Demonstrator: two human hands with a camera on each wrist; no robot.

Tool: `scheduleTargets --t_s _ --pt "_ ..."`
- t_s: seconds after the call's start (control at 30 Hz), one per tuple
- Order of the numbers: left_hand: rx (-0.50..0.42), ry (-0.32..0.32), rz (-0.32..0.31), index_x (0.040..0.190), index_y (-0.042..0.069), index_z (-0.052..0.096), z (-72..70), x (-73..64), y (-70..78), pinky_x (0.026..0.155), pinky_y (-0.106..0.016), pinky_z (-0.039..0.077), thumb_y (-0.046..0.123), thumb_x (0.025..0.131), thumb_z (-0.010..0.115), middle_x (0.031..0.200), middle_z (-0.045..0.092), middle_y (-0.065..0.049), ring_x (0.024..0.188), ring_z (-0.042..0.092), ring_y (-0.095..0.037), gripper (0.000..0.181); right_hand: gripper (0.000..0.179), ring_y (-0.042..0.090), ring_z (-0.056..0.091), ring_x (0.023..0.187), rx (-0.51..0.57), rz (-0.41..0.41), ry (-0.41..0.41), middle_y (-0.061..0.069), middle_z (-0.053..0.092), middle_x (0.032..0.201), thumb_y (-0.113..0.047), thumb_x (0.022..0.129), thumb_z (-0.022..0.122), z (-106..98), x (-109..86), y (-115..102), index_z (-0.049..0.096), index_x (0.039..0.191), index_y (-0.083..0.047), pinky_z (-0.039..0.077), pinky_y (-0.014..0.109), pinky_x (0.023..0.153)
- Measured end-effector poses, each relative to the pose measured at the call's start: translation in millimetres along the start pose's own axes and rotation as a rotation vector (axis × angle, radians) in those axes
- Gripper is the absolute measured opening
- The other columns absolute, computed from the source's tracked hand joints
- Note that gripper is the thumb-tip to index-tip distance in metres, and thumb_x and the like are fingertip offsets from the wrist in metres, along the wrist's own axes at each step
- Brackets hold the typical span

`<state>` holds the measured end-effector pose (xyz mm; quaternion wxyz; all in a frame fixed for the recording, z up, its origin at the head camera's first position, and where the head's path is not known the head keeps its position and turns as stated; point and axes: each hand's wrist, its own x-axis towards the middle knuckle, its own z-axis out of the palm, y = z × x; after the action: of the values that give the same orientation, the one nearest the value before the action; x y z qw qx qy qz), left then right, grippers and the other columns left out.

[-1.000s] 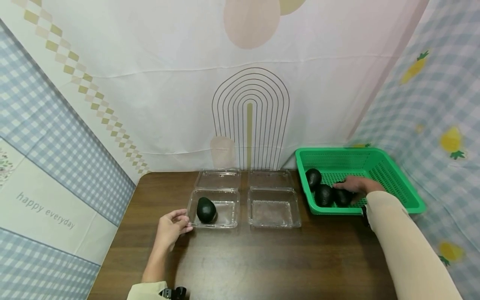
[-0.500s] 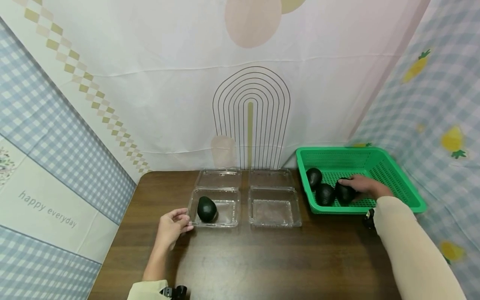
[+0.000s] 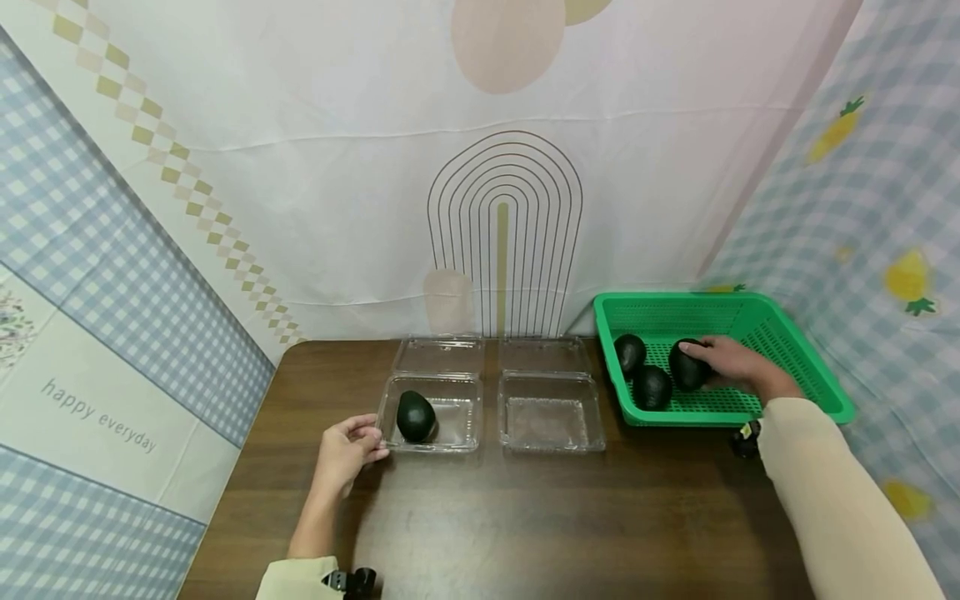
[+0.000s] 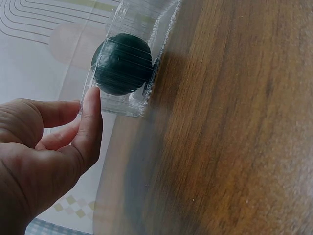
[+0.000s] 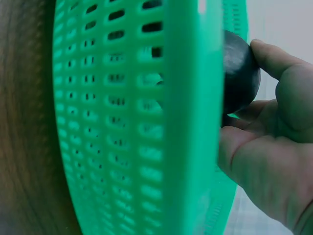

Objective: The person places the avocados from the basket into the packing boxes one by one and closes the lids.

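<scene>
My right hand [image 3: 738,364] grips a dark avocado [image 3: 687,367] inside the green basket [image 3: 806,367]; in the right wrist view the thumb and fingers lie round the avocado [image 5: 240,73], partly behind the basket's rim. Two more avocados, one at the left wall [image 3: 630,355] and one nearer the front [image 3: 652,388], lie beside it. On the left, my left hand [image 3: 347,452] pinches the near left edge of an open clear plastic clamshell box [image 3: 457,429]. One avocado [image 3: 415,417] sits in that box; the left wrist view shows thumb and fingers at its rim.
A second open clear clamshell box [image 3: 551,425] stands between the first box and the basket, with no avocado in it. Both lids lean back toward the cloth wall [image 3: 337,208]. The brown wooden table [image 3: 525,525] extends in front.
My right hand has closed round an avocado and lifted it up and slightly back from the basket's front. The left hand stays at the box's edge.
</scene>
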<state>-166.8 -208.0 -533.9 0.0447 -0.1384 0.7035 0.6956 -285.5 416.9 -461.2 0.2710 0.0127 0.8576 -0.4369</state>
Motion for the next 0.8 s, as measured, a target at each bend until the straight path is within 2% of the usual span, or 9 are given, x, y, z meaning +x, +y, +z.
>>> scheduleTargets --t_s 0.07,0.27,0.57,0.67,0.8 --pt "0.002 0.0 0.002 0.138 -0.019 0.05 -0.1 0.4 -0.8 0.072 -0.025 0.066 -0.015 0.097 0.055 0.094 0.062 -0.013 0.075 0.066 -0.013 0.042 0.089 0.053 0.05 0.128 0.001 -0.014 0.002 0.045 0.021 0.151 -0.051 0.11 0.039 0 -0.4 -3 0.004 0.157 0.016 0.06 0.056 0.097" --pt "0.007 0.002 0.004 0.137 -0.018 0.051 -0.1 2.1 -2.0 0.072 -0.025 0.066 -0.016 0.097 0.055 0.092 0.061 -0.01 0.076 0.066 -0.013 0.04 0.092 0.06 0.038 0.137 0.022 -0.046 0.003 0.046 0.008 0.157 -0.051 0.11 0.039 5 -3.2 -19 -0.005 0.159 0.013 0.058 0.058 0.102" --pt "-0.001 0.003 0.008 0.137 -0.02 0.05 -0.4 1.4 -1.4 0.072 -0.025 0.066 -0.016 0.097 0.056 0.093 0.061 -0.011 0.075 0.067 -0.014 0.041 0.094 0.061 0.028 0.143 -0.029 -0.103 0.069 0.044 0.004 0.161 -0.055 0.108 0.042 28 -9.4 -49 0.0 0.161 0.01 0.057 0.059 0.102" --pt "-0.005 0.001 0.001 0.138 -0.019 0.05 -0.6 0.7 -1.5 0.072 -0.025 0.066 -0.015 0.097 0.056 0.093 0.061 -0.012 0.076 0.067 -0.014 0.042 0.093 0.06 0.028 0.144 -0.048 -0.129 0.085 0.043 0.005 0.162 -0.055 0.107 0.042 36 -11.1 -59 0.003 0.161 0.009 0.059 0.057 0.099" --pt "-0.006 0.0 0.001 0.138 -0.019 0.05 -0.3 1.5 -2.0 0.072 -0.025 0.066 -0.016 0.097 0.055 0.093 0.061 -0.011 0.076 0.067 -0.015 0.042 0.09 0.058 0.035 0.141 -0.052 -0.164 0.103 0.042 0.014 0.16 -0.055 0.107 0.043 48 -13.5 -75 0.009 0.161 0.009 0.06 0.057 0.098"
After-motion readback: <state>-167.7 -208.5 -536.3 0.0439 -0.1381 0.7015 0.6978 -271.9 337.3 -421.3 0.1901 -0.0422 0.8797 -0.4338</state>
